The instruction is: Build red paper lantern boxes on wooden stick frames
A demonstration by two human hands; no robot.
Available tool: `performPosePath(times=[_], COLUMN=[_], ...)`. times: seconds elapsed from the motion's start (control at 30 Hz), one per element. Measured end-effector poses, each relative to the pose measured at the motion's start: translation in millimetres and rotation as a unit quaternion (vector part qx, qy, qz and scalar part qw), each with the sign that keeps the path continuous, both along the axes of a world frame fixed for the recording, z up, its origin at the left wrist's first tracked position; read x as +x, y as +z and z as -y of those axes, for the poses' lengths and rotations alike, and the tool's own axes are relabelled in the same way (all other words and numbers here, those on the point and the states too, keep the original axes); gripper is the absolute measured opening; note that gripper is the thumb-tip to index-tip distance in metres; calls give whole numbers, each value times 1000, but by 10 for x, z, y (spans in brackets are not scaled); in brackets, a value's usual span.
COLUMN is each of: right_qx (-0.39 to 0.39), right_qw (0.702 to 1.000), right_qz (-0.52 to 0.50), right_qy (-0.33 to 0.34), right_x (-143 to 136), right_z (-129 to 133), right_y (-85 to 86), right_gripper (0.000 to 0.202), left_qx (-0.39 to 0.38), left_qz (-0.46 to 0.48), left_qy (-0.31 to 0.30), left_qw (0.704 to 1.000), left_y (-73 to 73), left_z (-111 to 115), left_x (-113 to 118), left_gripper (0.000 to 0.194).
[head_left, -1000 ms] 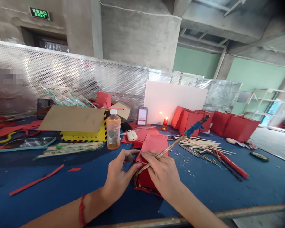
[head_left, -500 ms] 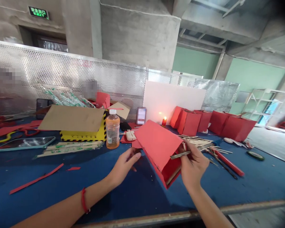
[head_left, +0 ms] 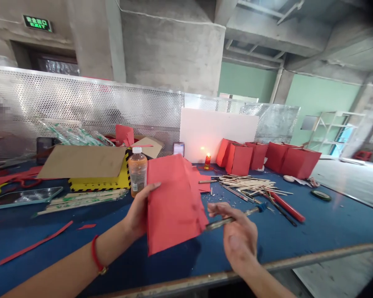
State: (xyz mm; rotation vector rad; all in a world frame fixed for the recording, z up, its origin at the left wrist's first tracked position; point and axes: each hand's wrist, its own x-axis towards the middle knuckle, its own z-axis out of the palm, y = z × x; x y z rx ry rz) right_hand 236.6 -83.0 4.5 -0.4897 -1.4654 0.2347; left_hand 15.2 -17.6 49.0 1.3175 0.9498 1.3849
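Observation:
A red paper bag-like box [head_left: 174, 203] is held up over the blue table, its broad face toward me. My left hand [head_left: 139, 209] grips its left edge, thumb on the front face and the other fingers hidden behind. Just right of the box, my right hand [head_left: 238, 231] holds a thin, worn stick-like tool [head_left: 219, 224] with a dark blue end, its near tip beside the box's lower right corner. The right fingers are curled and partly blurred. Behind stand several similar red boxes [head_left: 240, 159].
A bottle [head_left: 137, 171] stands left of the held box, beside a yellow carton [head_left: 96, 183]. A lit red candle [head_left: 207, 162] burns near the white board [head_left: 217, 128]. Thin wooden sticks [head_left: 251, 184], a red rod [head_left: 287, 207] and a tape roll [head_left: 320, 195] lie at right.
The red box has moved left and turned more upright. My left hand has taken hold of it, and my right hand has let go and lowered, keeping the tool. The view has shifted slightly right.

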Motion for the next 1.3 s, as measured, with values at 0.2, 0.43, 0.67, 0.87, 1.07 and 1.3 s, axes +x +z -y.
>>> performPosePath(times=[0.2, 0.43, 0.67, 0.87, 1.07, 1.3], right_qx=[-168, -263, -265, -253, -269, -287], right_qw=[968, 874, 891, 899, 903, 896], right_qz=[158, 367, 367, 325, 250, 256], right_qy=[-95, -180, -43, 152, 225, 223], right_x=[595, 854, 632, 30, -188, -28], right_z=[-324, -634, -663, -915, -949, -775], right_y=[103, -1, 144, 34, -127, -114], right_gripper=[51, 25, 78, 137, 143, 139], left_qx=[14, 115, 147, 179, 159, 111], left_qz=[11, -8, -41, -39, -10, 8], left_qy=[-30, -24, -22, 1, 27, -16], left_qw=[999, 993, 988, 983, 987, 994], left_y=[-112, -286, -408, -352, -400, -494], left_z=[-134, -311, -384, -397, -480, -589], left_x=[-58, -42, -120, -138, -167, -190], left_gripper=[28, 94, 111, 110, 111, 119])
